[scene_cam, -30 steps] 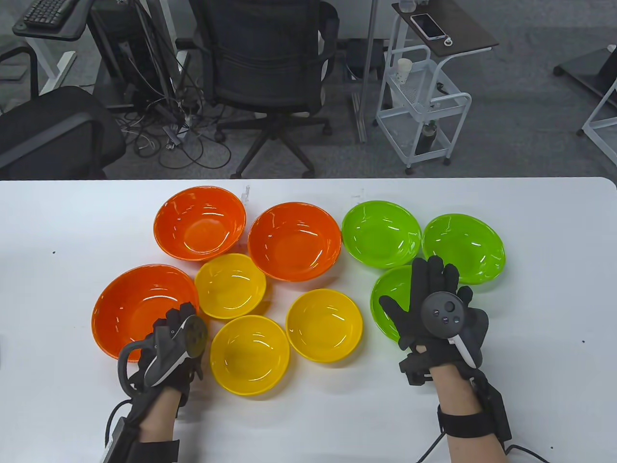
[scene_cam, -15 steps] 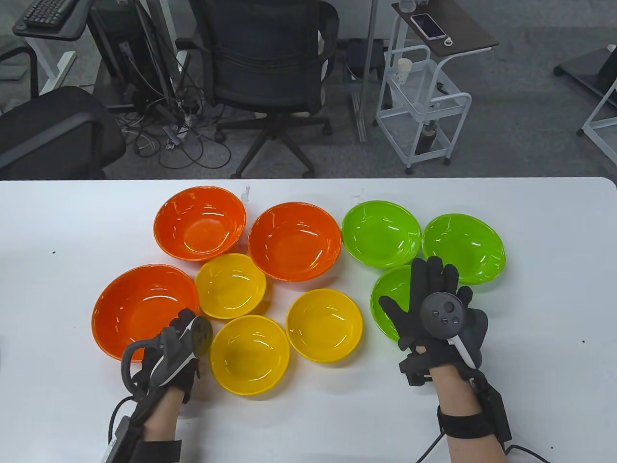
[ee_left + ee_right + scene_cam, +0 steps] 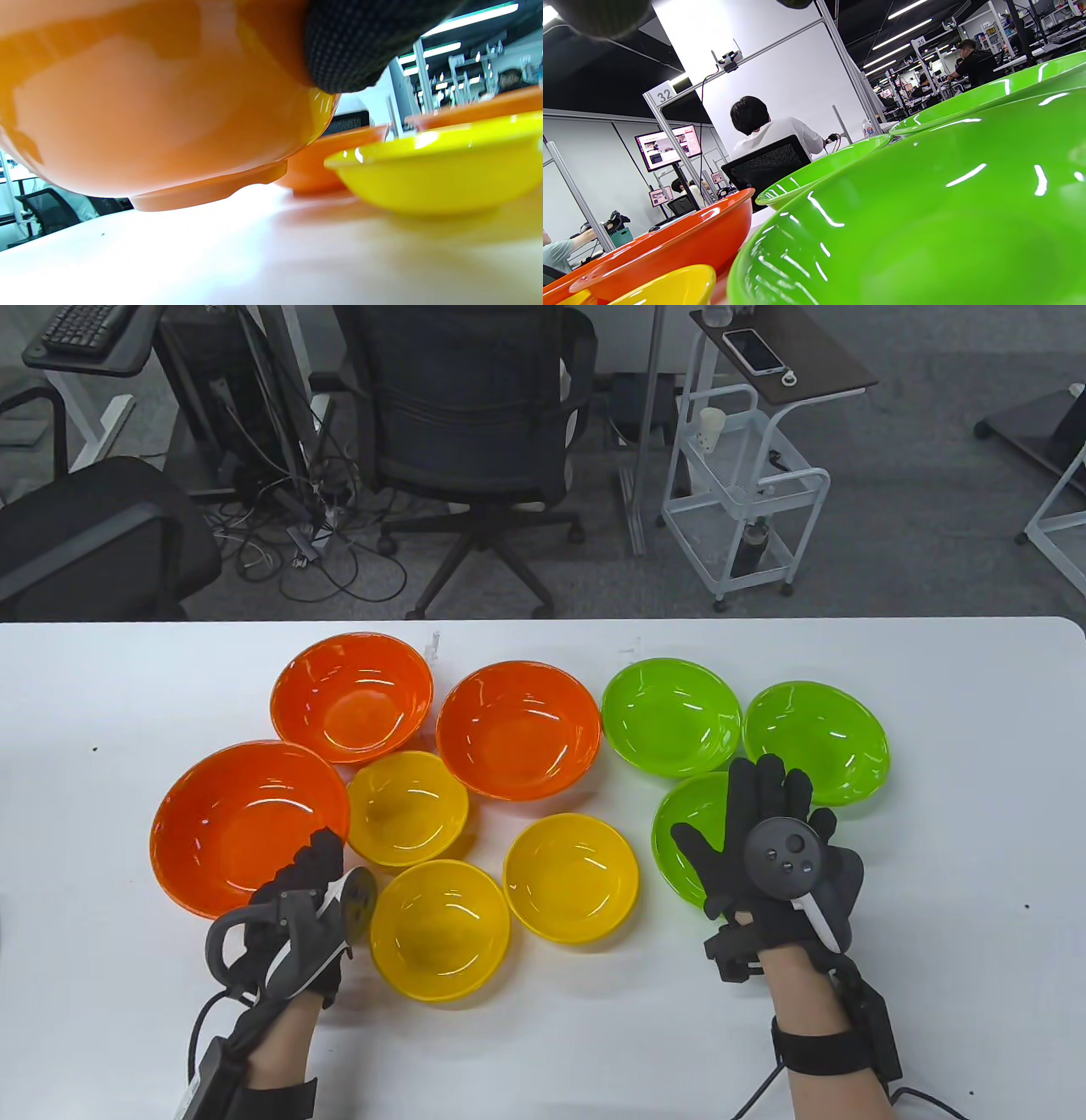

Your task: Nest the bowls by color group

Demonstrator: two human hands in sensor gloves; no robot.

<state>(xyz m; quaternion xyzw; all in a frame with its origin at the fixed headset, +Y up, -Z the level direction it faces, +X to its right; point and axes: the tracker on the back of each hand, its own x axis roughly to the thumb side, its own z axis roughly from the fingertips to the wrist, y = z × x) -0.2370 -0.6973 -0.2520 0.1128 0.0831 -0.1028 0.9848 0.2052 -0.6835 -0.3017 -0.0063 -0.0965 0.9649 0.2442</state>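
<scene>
Three orange, three yellow and three green bowls stand apart on the white table. My left hand grips the near rim of the large front-left orange bowl. In the left wrist view this bowl is tilted with its base off the table, a fingertip on its wall. My right hand lies with fingers spread over the near green bowl, holding nothing; whether it touches the bowl I cannot tell. That bowl fills the right wrist view.
Two orange bowls stand at the back, next to two green bowls. Yellow bowls sit in the middle front, close to the held bowl. An office chair is beyond the table.
My left hand has lifted the front-left orange bowl; it looks larger and has shifted up and left. My right hand has barely moved.
</scene>
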